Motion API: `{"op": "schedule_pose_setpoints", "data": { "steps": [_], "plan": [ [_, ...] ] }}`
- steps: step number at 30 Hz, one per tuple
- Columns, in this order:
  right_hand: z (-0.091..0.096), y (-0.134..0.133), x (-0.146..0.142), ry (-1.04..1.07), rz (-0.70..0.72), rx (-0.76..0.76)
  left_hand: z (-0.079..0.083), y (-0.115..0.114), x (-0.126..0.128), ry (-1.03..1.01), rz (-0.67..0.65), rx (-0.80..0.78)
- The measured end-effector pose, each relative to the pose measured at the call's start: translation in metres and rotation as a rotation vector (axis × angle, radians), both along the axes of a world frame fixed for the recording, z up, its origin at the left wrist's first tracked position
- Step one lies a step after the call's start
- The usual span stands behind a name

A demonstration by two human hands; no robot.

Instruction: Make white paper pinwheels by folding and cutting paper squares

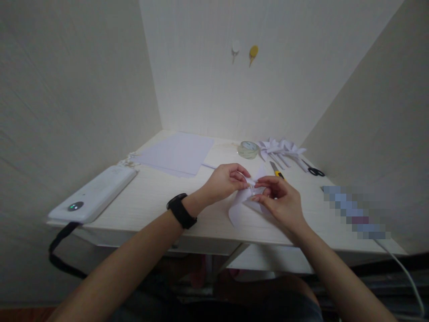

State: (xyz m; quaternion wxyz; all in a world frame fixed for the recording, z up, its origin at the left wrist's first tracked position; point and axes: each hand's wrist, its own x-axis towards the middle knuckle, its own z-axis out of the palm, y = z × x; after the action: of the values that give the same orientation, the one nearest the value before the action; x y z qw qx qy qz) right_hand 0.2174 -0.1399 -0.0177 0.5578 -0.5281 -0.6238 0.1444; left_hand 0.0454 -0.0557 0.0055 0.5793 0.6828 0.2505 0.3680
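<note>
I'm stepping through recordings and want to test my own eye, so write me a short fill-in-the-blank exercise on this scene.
1. The left hand and the right hand pinch the same piece of white ____.
2. A black watch is worn on the ____ wrist.
3. Beside the white hook hangs a ____ hook.
4. The handles of the scissors are ____.

Missing words: paper; left; yellow; black.

Paper piece (238,208) near desk (144,201) front, sheets (177,154) behind left, tape (248,150) behind, scissors (315,171) behind right
</note>
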Motion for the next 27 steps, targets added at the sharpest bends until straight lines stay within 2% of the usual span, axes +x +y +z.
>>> {"op": "schedule_pose_setpoints", "data": {
  "steps": [6, 13, 18, 27],
  "plan": [
    [0.0027, 0.0027, -0.0037, 0.177, 0.034, -0.018, 0.0011, -0.0005, -0.0013, -0.001, -0.010, -0.036],
    [0.0024, 0.0033, -0.0015, 0.196, -0.013, 0.000, 0.0008, -0.0020, -0.0022, 0.028, -0.069, -0.011],
    [0.0015, 0.0037, -0.0006, 0.147, -0.081, 0.024, 0.0054, -0.0049, -0.0026, 0.065, -0.082, -0.010],
    [0.0052, 0.0014, -0.0007, -0.047, -0.104, -0.022, 0.0034, -0.0026, -0.0054, 0.062, -0.129, -0.079]
  ]
}}
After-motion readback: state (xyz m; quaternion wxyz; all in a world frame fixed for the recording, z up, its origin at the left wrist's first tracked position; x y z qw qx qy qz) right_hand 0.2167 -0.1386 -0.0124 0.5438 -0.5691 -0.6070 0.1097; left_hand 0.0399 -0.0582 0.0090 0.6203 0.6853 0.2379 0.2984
